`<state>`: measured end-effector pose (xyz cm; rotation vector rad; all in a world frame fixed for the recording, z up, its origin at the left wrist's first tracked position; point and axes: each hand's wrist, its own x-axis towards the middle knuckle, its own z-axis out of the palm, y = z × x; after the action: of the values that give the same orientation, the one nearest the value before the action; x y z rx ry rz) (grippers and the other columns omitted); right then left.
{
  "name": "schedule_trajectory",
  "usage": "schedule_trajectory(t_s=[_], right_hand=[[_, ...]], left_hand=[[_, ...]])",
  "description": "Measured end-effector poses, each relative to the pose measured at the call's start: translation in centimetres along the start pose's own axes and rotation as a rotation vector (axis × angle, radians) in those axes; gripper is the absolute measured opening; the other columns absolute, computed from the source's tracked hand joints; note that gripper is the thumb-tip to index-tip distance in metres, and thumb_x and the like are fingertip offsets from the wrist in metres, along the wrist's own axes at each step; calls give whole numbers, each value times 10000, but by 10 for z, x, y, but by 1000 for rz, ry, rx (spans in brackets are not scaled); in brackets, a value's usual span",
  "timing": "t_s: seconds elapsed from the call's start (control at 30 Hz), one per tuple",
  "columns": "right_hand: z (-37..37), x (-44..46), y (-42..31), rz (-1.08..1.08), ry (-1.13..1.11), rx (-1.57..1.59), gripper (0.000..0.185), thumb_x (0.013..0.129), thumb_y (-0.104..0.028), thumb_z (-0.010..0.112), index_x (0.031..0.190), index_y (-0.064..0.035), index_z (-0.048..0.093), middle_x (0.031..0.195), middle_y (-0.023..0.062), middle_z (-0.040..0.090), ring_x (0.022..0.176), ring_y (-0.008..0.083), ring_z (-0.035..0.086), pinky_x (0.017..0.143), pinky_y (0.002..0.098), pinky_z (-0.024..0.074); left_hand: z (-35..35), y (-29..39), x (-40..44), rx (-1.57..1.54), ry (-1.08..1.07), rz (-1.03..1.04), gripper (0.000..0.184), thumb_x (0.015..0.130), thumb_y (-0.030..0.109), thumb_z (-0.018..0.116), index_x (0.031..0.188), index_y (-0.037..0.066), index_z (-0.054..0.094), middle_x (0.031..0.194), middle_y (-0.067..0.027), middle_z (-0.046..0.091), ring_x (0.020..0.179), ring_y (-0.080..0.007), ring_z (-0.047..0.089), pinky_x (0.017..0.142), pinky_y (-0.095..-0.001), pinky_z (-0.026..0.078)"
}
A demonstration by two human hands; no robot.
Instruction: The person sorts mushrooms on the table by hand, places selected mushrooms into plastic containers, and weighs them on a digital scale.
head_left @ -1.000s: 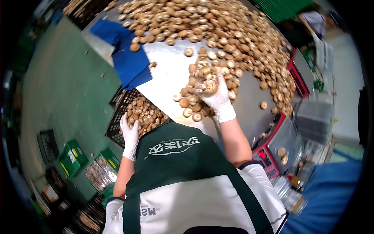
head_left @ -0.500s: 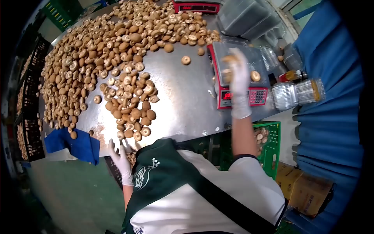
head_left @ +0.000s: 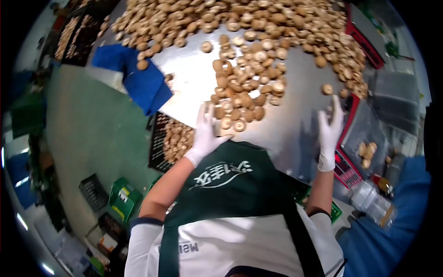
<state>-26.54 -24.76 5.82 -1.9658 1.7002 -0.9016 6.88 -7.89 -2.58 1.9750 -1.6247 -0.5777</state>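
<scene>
Mushrooms (head_left: 248,86) lie heaped on the table (head_left: 295,124), my L hand (head_left: 205,137) just beside w/ grip spread, R hand (head_left: 329,133) near the scale (head_left: 347,170), grip also apart, & if L sweeps too fast, edge ones could roll off toward the crate (head_left: 158,148).

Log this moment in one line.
left hand: open, beside smaller mushroom pile | right hand: open, beside nearer red scale | on scale: some mushrooms
</scene>
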Motion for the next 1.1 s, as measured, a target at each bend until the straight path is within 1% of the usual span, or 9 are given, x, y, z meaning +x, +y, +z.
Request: schedule_trajectory(t_s=[0.07, 0.13, 0.27, 0.47, 0.7, 0.8, 0.87, 0.97, 1.1], right_hand=[[58, -9, -14, 186, -222, 243, 713, 819, -132, 711, 1456, -58, 399, 1323, 147, 494, 1134, 219, 518, 915, 318, 464], [120, -11, 11, -35, -192, 251, 785, 787, -200, 766, 1461, -62, 387, 1337, 163, 469, 1189, 252, 500, 954, 342, 457], [172, 11, -32, 41, -248, 232, 741, 794, -268, 759, 1437, -101, 431, 1289, 155, 527, 1156, 305, 547, 996, 374, 441], [176, 24, -62, -214, -323, 190, 593, 798, -269, 736, 1350, -177, 540, 1254, 136, 549, 1121, 323, 564, 962, 384, 470], [174, 71, -70, -192, -338, 248, 648, 854, -366, 665, 1434, -179, 443, 1333, 127, 548, 1194, 308, 563, 1014, 383, 466], [213, 129, -64, -399, -215, 152, 490, 872, -380, 633, 1309, -167, 577, 1236, 103, 614, 1127, 310, 573, 933, 429, 477], [234, 149, -71, -434, -298, -35, 437, 874, -343, 621, 1283, -190, 594, 1202, 91, 625, 1121, 327, 562, 946, 434, 468], [248, 165, -87, -410, -441, -305, 414, 867, -314, 616, 1269, -214, 601, 1184, 86, 626, 1117, 333, 559, 955, 434, 463], [243, 158, -63, -531, -470, -149, 430, 836, -280, 623, 1264, -237, 606, 1164, 77, 635, 1101, 325, 566, 931, 434, 476]], left_hand=[[6, -2, 8, 45, 34, -10, 1166, 623, 377, 873, 1492, -1, 194, 1511, -318, 177, 1410, -495, 183, 1142, -537, 250], [7, -2, 29, 20, 60, -19, 1175, 622, 384, 873, 1496, 9, 183, 1521, -314, 153, 1405, -499, 183, 1141, -536, 248], [8, 4, 70, -84, 132, -32, 1103, 677, 315, 855, 1492, -17, 189, 1528, -295, 160, 1407, -445, 228, 1147, -482, 264], [-1, -7, 87, -166, 191, -39, 730, 804, 174, 748, 1423, 13, 396, 1408, -230, 430, 1278, -368, 447, 1078, -432, 371], [14, -38, 59, -233, 319, -103, 715, 814, 101, 722, 1414, -40, 361, 1352, -236, 461, 1242, -345, 479, 1070, -432, 375], [5, -25, 70, -353, 334, -220, 688, 874, 70, 655, 1465, -11, 310, 1415, -214, 421, 1226, -309, 523, 1047, -410, 414], [0, -30, 91, -466, 347, -333, 634, 902, 195, 656, 1425, -24, 372, 1228, -219, 581, 1098, -282, 601, 963, -376, 484], [-17, -31, 128, -389, 233, -415, 605, 906, 301, 656, 1391, 7, 444, 1219, -190, 599, 1095, -246, 602, 935, -348, 491], [-15, -53, 169, -375, 95, -429, 542, 892, 361, 667, 1288, 7, 560, 1133, -165, 644, 997, -216, 625, 877, -331, 506]])
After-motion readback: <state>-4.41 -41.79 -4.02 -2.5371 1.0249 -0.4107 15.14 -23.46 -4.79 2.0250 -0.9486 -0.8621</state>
